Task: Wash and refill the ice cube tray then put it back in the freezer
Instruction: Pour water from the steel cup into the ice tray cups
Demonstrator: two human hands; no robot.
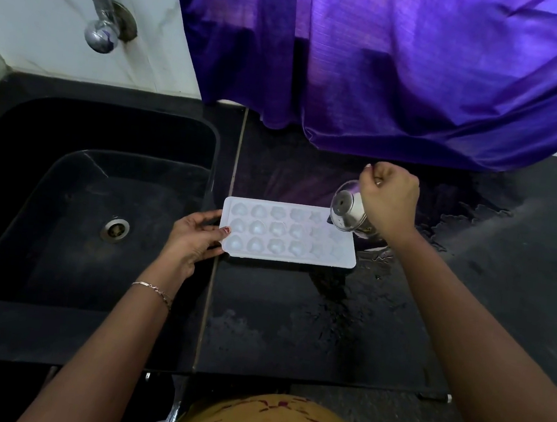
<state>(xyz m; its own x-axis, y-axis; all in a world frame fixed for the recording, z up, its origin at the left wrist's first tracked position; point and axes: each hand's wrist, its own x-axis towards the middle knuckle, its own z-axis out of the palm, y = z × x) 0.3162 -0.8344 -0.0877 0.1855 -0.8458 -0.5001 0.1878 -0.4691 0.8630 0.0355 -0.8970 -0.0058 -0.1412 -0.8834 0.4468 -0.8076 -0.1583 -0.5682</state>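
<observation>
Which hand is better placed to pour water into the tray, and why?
The right hand: it grips the tipped cup over the tray; the left hand only holds the tray's near edge.

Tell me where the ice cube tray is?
Mid-frame, the ice cube tray lies flat on the black counter, just right of the sink; the left hand holds its left end and the right hand tips a small cup over its right end.
</observation>
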